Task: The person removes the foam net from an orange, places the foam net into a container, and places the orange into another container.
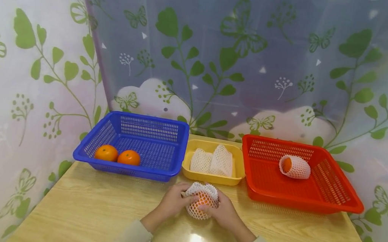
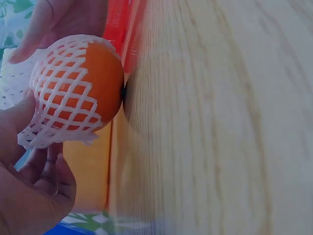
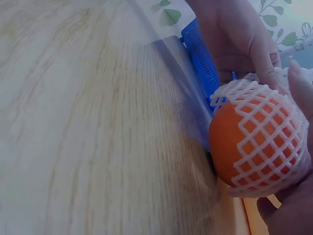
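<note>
A white foam net [image 1: 193, 211] is stretched round most of an orange [image 2: 108, 81] low over the wooden table in front of me. In both wrist views one end of the fruit, facing the table, shows bare beyond the net's edge. My left hand [image 1: 172, 201] grips the net from the left, thumb on its near side. From the right, my right hand [image 1: 225, 213] holds the netted fruit, its thumb lying across the front in the head view. The net's loose upper edge sticks up between the hands.
Behind the hands, a yellow tray [image 1: 190, 174] holds folded foam nets [image 1: 221, 161]. To its left, a blue basket [image 1: 173, 172] contains two bare oranges [image 1: 106, 153]. At the right, a red basket [image 1: 256, 192] holds a netted orange [image 1: 298, 168]. Patterned curtain [image 1: 203, 42] hangs behind.
</note>
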A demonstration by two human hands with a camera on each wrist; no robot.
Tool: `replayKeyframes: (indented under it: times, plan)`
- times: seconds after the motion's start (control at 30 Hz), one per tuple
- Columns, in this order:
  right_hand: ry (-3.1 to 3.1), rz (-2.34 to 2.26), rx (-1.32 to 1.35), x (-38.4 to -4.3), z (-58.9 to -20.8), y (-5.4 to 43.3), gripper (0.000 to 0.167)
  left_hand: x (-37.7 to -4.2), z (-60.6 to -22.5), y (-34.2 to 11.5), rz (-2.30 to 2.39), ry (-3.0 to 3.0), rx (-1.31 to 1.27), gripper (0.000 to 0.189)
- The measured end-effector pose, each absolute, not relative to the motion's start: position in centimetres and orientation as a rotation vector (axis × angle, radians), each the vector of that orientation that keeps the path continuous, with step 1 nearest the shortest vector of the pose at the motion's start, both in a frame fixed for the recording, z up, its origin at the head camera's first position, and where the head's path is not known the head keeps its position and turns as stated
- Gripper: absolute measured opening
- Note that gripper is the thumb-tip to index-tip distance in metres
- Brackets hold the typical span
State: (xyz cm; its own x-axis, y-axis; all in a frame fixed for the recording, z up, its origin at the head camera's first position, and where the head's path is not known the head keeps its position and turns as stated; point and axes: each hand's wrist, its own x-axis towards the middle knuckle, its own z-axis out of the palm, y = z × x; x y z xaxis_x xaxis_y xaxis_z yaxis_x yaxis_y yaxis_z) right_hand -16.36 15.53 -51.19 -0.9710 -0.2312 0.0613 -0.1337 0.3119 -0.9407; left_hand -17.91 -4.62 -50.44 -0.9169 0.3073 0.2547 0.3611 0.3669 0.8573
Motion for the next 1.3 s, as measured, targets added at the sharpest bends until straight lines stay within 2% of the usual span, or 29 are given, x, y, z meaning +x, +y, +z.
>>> replayKeyframes:
  times: [0.1,0.33,0.57,0.9,1.3]
  plan:
    - [2.45,-1.726,-0.393,-16.3,-51.3,15.5,0.073,-18.0,-50.4,-4.6,-1.615,-2.549,-0.595,0.026]
    - [2.464,-1.655,-0.347,-16.2,-51.1,15.6,0.065,-18.3,-50.7,-4.6,-1.643,-2.582,-0.59,0.031]
    - [2.516,-1.572,-0.412,-16.4,-50.9,16.2,0.06,-18.3,-51.0,-5.0,-1.768,-2.589,-0.684,0.038]
    - [2.447,-1.79,-0.406,-16.8,-50.3,16.2,0.045,-18.4,-51.1,-5.1,-1.892,-2.587,-0.794,0.047]
    - [2.393,-1.843,-0.388,-16.3,-49.9,15.8,0.043,-18.3,-51.0,-5.1,-1.876,-2.603,-0.852,0.047]
